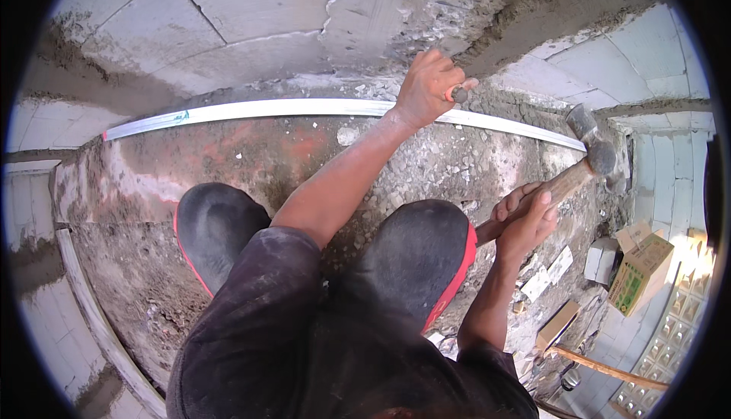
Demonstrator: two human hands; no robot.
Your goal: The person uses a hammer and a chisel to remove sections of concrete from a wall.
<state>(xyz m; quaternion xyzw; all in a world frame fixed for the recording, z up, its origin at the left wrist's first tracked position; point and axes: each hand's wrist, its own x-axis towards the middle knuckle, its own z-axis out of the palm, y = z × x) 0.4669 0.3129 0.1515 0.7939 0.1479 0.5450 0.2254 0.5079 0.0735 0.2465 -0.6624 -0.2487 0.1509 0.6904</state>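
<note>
My left hand (426, 87) is reached out to the base of the wall, its fingers wrapped round a chisel (459, 94). The chisel's round grey end and a bit of orange grip show beside the thumb; its tip is hidden behind the hand. In my right hand (527, 222) is a hammer (569, 181) with a thick wooden handle and a heavy grey metal head. It is held off to the right, apart from the chisel. Under my left wrist a long silver metal straightedge (266, 108) lies along the foot of the wall.
Broken mortar chips (426, 160) litter the rough ground. The pale block wall (251, 7) has a broken, rough patch ahead of my left hand. My dark knees (415, 259) with red edging are close below. At right are a cardboard box (641, 270) and a wooden stick (609, 369).
</note>
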